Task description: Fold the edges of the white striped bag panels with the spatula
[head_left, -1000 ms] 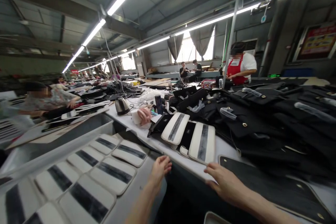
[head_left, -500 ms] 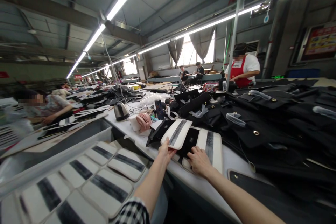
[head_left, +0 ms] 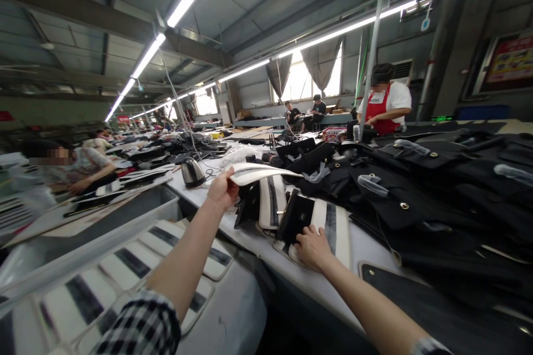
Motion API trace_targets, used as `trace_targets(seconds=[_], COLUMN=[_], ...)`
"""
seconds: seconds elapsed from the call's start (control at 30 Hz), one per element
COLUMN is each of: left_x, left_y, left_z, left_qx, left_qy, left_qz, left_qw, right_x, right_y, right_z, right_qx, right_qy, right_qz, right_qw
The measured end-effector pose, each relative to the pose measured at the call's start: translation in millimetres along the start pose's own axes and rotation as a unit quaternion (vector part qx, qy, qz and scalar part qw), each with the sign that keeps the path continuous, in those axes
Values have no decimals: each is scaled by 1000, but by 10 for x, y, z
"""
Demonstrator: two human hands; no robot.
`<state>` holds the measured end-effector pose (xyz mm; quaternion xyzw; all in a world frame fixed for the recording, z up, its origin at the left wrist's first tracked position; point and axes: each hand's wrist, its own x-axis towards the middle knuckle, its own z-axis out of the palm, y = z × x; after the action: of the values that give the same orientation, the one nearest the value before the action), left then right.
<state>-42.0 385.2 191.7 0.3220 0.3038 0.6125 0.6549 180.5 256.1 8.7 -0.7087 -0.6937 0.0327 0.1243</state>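
Observation:
My left hand (head_left: 224, 191) is closed on the near left end of a white panel (head_left: 260, 173) with a dark stripe, held raised and tilted above the table. Below it, another white striped panel (head_left: 272, 202) lies beside a black panel (head_left: 300, 216) with a small label. My right hand (head_left: 314, 247) has its fingers bent over the lower edge of the black panel, its thumb partly hidden. Touching that hand on the right is one more white striped panel (head_left: 338, 224), lying flat. These pieces overlap near the table's front edge.
A grey bin (head_left: 125, 216) at left holds several white striped panels. Black bag pieces (head_left: 400, 188) are heaped at right. A kettle (head_left: 192, 172) stands on the white table (head_left: 233, 227). Co-workers sit or stand beyond, one in a red apron (head_left: 383, 111).
My left hand has lifted the white striped panel up and to the left, uncovering another striped panel beneath. My right hand stays at nearly the same place.

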Motion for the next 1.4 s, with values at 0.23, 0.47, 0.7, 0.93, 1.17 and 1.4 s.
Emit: trace_targets(seconds=[0.23,0.47,0.7,0.93,1.17,1.4], left_x=[-638,-1070,-2212,-2939,-3060,-3346], left_y=[493,650,-167,-668,-780,-973], left_z=[316,535,126,-278,235,310], left_qx=[-19,3,200,234,77,-29], left_qy=[-89,-162,-223,-444,-381,-350], left_qz=[120,181,156,-25,-165,-279], left_qw=[989,970,941,865,906,894], right_x=[-30,-307,-1025,-1839,-2434,-2774], right_y=[12,-311,-506,-195,-207,-249], right_z=[-166,-570,-1578,-1791,-1847,-1906], right_qx=[166,393,848,796,753,753], right_qy=[-9,8,107,76,7,18], right_qz=[86,47,55,205,179,175], right_qw=[982,918,516,564,633,634])
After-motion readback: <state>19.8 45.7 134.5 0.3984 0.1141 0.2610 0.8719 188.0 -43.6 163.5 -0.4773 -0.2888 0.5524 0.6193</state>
